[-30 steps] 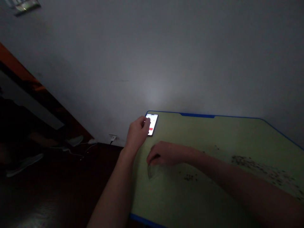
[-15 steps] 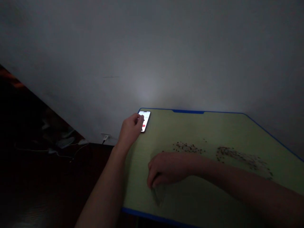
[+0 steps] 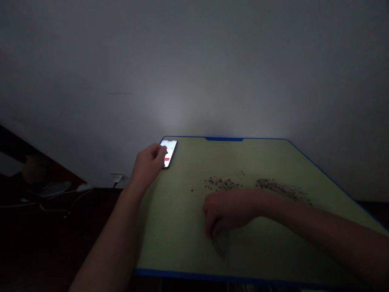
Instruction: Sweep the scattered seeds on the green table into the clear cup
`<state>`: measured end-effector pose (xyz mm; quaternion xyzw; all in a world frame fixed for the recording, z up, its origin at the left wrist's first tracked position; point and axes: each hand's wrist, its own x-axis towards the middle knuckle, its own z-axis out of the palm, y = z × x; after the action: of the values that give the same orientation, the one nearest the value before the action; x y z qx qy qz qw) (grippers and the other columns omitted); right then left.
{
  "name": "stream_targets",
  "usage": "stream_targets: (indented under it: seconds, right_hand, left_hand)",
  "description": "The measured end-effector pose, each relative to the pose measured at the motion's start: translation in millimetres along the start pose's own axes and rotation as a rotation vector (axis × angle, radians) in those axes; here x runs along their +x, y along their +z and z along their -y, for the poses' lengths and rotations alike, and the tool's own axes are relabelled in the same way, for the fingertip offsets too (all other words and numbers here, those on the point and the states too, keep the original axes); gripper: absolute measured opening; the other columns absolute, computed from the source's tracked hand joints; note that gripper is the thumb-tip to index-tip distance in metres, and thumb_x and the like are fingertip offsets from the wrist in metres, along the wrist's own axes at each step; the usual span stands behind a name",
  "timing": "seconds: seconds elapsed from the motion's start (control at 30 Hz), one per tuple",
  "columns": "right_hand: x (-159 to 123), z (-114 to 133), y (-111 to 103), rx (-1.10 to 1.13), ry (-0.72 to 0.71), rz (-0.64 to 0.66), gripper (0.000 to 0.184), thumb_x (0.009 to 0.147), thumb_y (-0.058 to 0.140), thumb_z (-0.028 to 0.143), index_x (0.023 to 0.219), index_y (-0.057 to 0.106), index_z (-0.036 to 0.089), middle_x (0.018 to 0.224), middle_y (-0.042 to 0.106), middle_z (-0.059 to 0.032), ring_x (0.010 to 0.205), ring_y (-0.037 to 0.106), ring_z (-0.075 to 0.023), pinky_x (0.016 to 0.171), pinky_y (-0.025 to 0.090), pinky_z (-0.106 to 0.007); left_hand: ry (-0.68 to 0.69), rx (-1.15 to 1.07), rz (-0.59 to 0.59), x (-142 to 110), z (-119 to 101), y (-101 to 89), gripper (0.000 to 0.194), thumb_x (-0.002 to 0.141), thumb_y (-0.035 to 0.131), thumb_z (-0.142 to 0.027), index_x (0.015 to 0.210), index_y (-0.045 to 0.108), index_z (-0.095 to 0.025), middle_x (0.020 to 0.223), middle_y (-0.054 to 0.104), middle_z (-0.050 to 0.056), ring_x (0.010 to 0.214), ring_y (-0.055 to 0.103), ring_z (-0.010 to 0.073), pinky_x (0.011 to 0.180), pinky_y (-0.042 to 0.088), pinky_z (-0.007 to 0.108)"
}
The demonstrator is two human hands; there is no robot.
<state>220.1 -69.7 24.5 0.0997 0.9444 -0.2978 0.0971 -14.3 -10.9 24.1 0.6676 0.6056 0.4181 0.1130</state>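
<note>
My left hand (image 3: 148,162) is at the table's far left corner, its fingers drawn together in a pinch over the lit phone (image 3: 170,152). Whether anything small sits between those fingertips is too dark to tell. Low over the table's near half, my right hand (image 3: 229,211) is closed on a thin clear plastic piece (image 3: 219,247) with a curved edge, hanging toward the near edge. Just beyond this hand lies a scatter of small dark bits (image 3: 221,183), mixed with paler ones. A second, longer scatter (image 3: 282,190) spreads to the right, behind my forearm.
The pale green tabletop (image 3: 182,227) has a blue rim and stands near a grey wall (image 3: 194,73). On the dark floor at left, white cables (image 3: 54,209) run near a person's shoe (image 3: 57,187). A plug (image 3: 118,177) sits in the wall socket.
The view has swung right, so table and phone appear farther left. My right hand has moved nearer the table's front edge with the clear piece, uncovering the nearer scatter. My left hand stays at the phone.
</note>
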Motion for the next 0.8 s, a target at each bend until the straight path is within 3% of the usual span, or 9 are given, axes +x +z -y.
stream_targets:
  seconds: [0.2,0.43,0.53,0.63,0.73,0.8]
  right_hand:
    - [-34,-8,2,0.039,0.114,-0.022,0.019,0.084,0.062,0.015,0.094,0.074,0.025,0.085,0.073,0.0019,0.073,0.062,-0.0114,0.070,0.042,-0.020]
    - [-50,-2,-8,0.149,0.113,-0.103,0.016,0.085,0.061,0.014,0.094,0.073,0.020,0.086,0.071,-0.0011,0.075,0.061,-0.0107,0.070,0.043,-0.021]
    - [-55,8,-15,0.139,0.152,-0.270,0.015,0.085,0.061,0.015,0.091,0.074,0.020,0.084,0.070,-0.0013,0.077,0.061,-0.0112,0.072,0.043,-0.021]
    - [-71,15,-15,0.112,0.281,-0.515,0.015,0.086,0.059,0.018,0.092,0.072,0.018,0.083,0.069,-0.0022,0.075,0.060,-0.0120,0.070,0.043,-0.023]
    - [-96,14,2,0.118,0.502,-0.741,0.015,0.087,0.057,0.024,0.090,0.071,0.019,0.080,0.068,-0.0019,0.070,0.059,-0.0130,0.064,0.044,-0.024]
    - [-113,11,21,0.126,0.628,-0.807,0.017,0.088,0.055,0.028,0.088,0.070,0.020,0.080,0.068,-0.0028,0.069,0.059,-0.0145,0.062,0.044,-0.026]
  left_hand:
    - [-0.041,0.045,0.014,0,-7,-1.3,0.024,0.079,0.045,-0.039,0.068,0.057,-0.021,0.050,0.052,-0.003,0.049,0.048,0.0127,0.050,0.035,0.025]
    - [-0.058,0.106,0.058,1,-9,-3.1,0.025,0.079,0.043,-0.039,0.072,0.058,-0.020,0.052,0.053,-0.003,0.051,0.050,0.0134,0.052,0.035,0.026]
    - [-0.073,0.099,0.075,1,-10,-3.5,0.026,0.079,0.043,-0.040,0.071,0.057,-0.020,0.052,0.053,-0.003,0.051,0.050,0.0134,0.052,0.035,0.026]
    - [-0.071,0.088,0.088,1,-10,-3.6,0.027,0.079,0.043,-0.042,0.070,0.057,-0.020,0.051,0.053,-0.003,0.051,0.050,0.0134,0.052,0.036,0.026]
    - [-0.067,0.090,0.092,1,-10,-3.3,0.026,0.078,0.043,-0.041,0.072,0.057,-0.020,0.051,0.053,-0.004,0.051,0.050,0.0134,0.052,0.036,0.026]
    - [-0.061,0.083,0.093,1,-10,-2.9,0.027,0.078,0.042,-0.041,0.071,0.057,-0.020,0.050,0.053,-0.004,0.050,0.050,0.0134,0.052,0.036,0.026]
